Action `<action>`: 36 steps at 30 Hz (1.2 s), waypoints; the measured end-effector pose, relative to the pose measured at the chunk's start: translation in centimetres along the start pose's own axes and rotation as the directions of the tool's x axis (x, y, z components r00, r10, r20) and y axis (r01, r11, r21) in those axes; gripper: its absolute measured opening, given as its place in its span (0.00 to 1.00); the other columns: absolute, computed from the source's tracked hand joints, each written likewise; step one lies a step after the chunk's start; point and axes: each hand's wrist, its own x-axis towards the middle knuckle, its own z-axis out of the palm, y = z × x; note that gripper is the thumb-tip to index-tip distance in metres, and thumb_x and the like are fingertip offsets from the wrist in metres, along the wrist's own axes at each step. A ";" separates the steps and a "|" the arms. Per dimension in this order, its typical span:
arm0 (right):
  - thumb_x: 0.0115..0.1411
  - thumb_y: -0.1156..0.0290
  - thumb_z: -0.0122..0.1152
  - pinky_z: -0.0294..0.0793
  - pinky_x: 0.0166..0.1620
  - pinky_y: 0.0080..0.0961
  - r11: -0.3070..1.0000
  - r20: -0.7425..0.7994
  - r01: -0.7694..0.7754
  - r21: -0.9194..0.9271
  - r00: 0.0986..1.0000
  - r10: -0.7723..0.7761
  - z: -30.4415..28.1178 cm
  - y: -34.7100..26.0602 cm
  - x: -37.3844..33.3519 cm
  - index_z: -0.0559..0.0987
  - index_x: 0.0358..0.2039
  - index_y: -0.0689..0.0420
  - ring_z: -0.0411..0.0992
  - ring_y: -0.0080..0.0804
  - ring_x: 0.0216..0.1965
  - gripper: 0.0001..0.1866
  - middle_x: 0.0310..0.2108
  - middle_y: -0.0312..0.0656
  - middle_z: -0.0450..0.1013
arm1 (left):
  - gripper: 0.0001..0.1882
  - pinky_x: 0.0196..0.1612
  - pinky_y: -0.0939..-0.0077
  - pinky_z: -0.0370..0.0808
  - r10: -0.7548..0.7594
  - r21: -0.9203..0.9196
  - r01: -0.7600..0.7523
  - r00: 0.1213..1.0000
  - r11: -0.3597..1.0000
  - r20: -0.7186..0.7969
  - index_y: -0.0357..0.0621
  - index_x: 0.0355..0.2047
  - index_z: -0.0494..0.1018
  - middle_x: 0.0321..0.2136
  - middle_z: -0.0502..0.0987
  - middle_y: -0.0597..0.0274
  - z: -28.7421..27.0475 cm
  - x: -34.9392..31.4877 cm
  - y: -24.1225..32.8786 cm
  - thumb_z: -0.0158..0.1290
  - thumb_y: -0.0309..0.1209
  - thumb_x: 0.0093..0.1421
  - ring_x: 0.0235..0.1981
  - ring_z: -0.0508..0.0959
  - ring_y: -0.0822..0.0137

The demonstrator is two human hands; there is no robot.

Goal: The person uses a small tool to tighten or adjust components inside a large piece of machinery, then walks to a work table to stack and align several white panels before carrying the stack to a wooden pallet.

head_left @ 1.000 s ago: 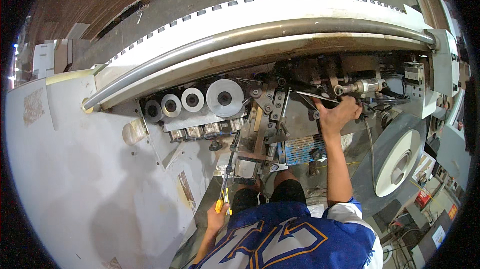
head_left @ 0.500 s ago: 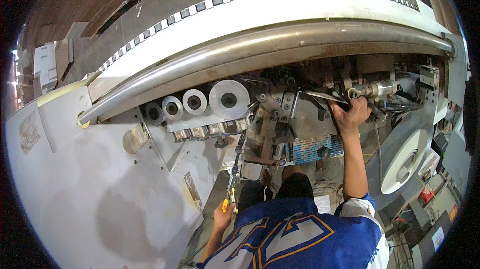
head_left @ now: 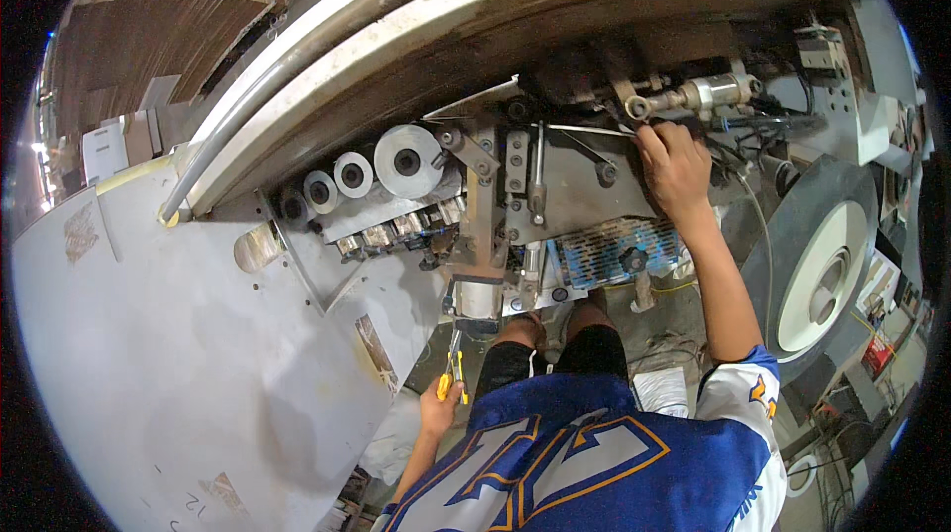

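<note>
My left hand [head_left: 436, 411] is closed around a yellow-handled hand tool [head_left: 452, 379] whose narrow metal end points up at the machine's metal block [head_left: 477, 300]. The tool's exact kind is hard to make out. My right hand [head_left: 680, 171] reaches into the machine, fingers bent and pressed together at the end of a thin pale strip [head_left: 584, 129]. What lies between those fingertips is hidden. Just beyond the fingers is a silver cylinder with a rod [head_left: 715, 93]. Below and left of my right hand sits a worn blue perforated panel [head_left: 604, 260].
Pale rollers [head_left: 409, 163] line the machine on the left, beside a broad white panel [head_left: 188, 334]. A curved metal bar [head_left: 297, 66] runs across the far side. A large grey-and-cream wheel [head_left: 820, 279] stands at the right. Stacked cardboard [head_left: 158, 12] is at far left.
The view has shifted, bringing the machine's inner parts closer. My right hand stays near the cylinder, with its fingers now at the thin strip's end. My left hand still holds the yellow-handled tool.
</note>
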 end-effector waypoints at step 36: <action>0.46 0.33 0.71 0.71 0.30 0.43 0.978 -0.230 0.018 -0.210 0.971 -0.068 4.3 -2.0 0.8 0.76 0.34 0.52 0.75 0.46 0.32 0.33 0.28 0.40 0.74 | 0.15 0.30 0.60 0.71 -0.020 -0.167 0.030 0.998 0.986 0.064 0.35 0.34 0.75 0.23 0.76 0.45 7.8 -0.2 -14.1 0.62 0.37 0.63 0.23 0.76 0.53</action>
